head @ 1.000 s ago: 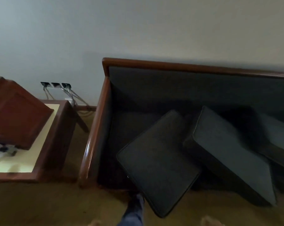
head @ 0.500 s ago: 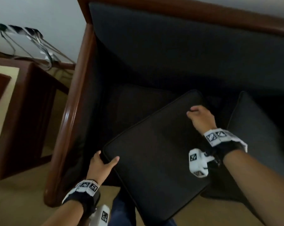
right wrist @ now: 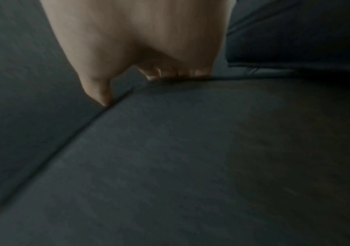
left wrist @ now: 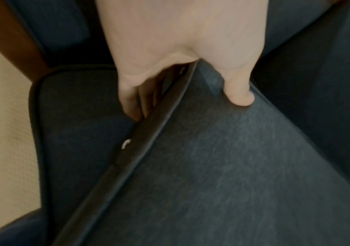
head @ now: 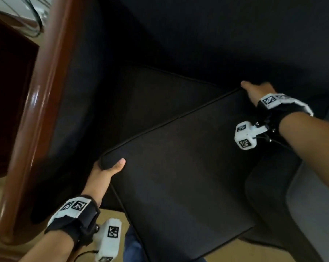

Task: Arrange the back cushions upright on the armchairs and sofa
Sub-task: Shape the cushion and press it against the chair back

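The left hand is the nearest. It grips the near left corner of a dark back cushion: the thumb lies on the top face, and in the left wrist view the other fingers are curled under the piped edge, so the corner sits between thumb and fingers. A small white mark (maybe a zipper pull, I cannot tell) shows on the side band of the cushion just below these fingers.

Under the fingers of the left hand lies the seat cushion of the sofa, and beside it a strip of beige carpet. The back cushion is not upright; it lies tilted over the front of the seat, and its near corner hangs out over the carpet.

Farther away, the right hand holds the far corner of the same cushion. In the right wrist view the thumb presses against the left edge and the other fingers are bent over the far edge, so this hand is also gripping the cushion.

To the right of the right hand a second dark cushion lies on the seat, touching the held one. To the left of the left hand runs the polished wooden armrest, and beyond both hands rises the dark backrest of the sofa.
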The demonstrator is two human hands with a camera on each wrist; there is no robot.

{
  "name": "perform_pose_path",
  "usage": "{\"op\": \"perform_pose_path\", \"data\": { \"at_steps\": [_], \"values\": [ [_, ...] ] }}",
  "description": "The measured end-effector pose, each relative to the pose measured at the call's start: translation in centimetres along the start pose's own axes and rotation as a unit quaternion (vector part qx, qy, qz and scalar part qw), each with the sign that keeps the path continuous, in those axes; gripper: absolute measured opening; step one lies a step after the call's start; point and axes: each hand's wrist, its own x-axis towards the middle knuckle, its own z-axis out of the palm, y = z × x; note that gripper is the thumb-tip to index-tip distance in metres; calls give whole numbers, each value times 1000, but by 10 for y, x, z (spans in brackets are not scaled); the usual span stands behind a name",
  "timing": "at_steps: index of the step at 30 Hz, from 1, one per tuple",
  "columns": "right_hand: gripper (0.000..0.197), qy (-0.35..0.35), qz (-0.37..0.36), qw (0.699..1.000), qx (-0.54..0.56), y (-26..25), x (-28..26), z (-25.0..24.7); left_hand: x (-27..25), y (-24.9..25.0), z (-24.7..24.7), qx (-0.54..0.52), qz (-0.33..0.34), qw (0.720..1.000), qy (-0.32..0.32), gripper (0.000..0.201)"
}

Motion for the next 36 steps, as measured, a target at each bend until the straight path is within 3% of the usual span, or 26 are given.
{"op": "perform_pose_path", "data": {
  "at_steps": [3, 6, 8, 13, 17, 21, 24, 27, 30, 33, 36],
  "values": [
    [86, 38, 12, 999, -25, 7, -6, 3, -4, 12, 1, -100, -49, 994, -20, 105],
    [86, 33, 22, 999, -9, 3, -17, -8, -26, 33, 8, -154, -37, 987, -41, 48],
    [87, 46, 26, 998, 15, 3, -27, -22, -43, 45, 11, -169, -19, 984, -47, 34],
    [88, 89, 42, 987, 128, 10, -70, -64, -85, 81, 4, -244, 53, 968, -27, 37],
    [85, 129, 64, 953, 267, 28, -128, -109, -124, 115, -17, -290, 122, 948, -46, 34],
    [67, 170, 76, 907, 379, 60, -188, -133, -175, 151, -36, -315, 218, 923, -48, 45],
    [49, 173, 87, 866, 460, 76, -218, -133, -194, 179, -47, -350, 254, 900, -57, 38],
    [32, 185, 86, 845, 495, 92, -249, -137, -208, 198, -60, -369, 283, 882, -74, 24],
    [35, 191, 78, 856, 474, 107, -272, -140, -215, 193, -71, -323, 296, 897, -52, 38],
    [41, 163, 82, 901, 393, 106, -279, -137, -206, 173, -84, -279, 294, 914, 23, 7],
    [44, 146, 63, 937, 311, 100, -280, -138, -193, 162, -100, -247, 287, 924, 56, 11]
  ]
}}
